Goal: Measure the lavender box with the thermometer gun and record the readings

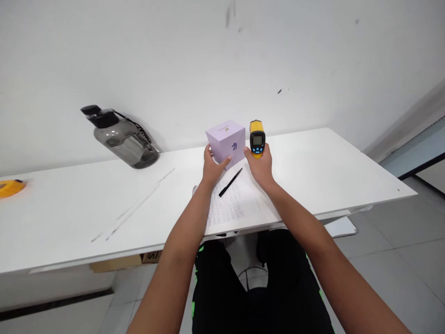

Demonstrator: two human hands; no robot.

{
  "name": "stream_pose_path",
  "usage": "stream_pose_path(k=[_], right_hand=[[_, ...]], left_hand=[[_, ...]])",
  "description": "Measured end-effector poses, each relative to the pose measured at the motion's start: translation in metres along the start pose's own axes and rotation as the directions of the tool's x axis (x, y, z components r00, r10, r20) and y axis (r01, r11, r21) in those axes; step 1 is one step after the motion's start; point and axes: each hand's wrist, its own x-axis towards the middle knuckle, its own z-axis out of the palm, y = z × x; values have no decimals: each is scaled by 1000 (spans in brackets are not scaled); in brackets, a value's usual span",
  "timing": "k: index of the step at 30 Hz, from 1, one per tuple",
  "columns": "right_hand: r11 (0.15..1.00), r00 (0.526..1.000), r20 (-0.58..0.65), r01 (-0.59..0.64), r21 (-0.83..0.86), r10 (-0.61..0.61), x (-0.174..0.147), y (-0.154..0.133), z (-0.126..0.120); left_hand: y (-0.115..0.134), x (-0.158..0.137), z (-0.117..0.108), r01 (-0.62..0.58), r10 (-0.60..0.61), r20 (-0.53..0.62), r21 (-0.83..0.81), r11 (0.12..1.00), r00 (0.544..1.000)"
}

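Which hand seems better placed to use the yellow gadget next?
Probably the right hand: it already grips the yellow gadget. The left hand has its fingers and thumb on the purple box.

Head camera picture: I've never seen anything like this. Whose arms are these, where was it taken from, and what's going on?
There is no machine here: these are a person's bare arms. The camera sits on that person's head, looking forward and down, so the forearms enter from below. The left hand holds a lilac box; the right hand holds a yellow-and-black device with a small screen and blue buttons. On the white table lie a black pen and a marked paper. Farther left are a grey bottle and an orange-yellow object, cut off by the edge.
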Motion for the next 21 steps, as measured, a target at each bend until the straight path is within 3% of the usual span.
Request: stream_pose_path(k=[8,21], right_hand=[[996,995,59,87,-28,-86,8,15,-2],[998,993,114,33,-56,-26,2,12,4]], left_hand=[[-12,6,1,-33,33,1,-3,999,999],[-16,10,-1,-52,51,27,7,999,998]])
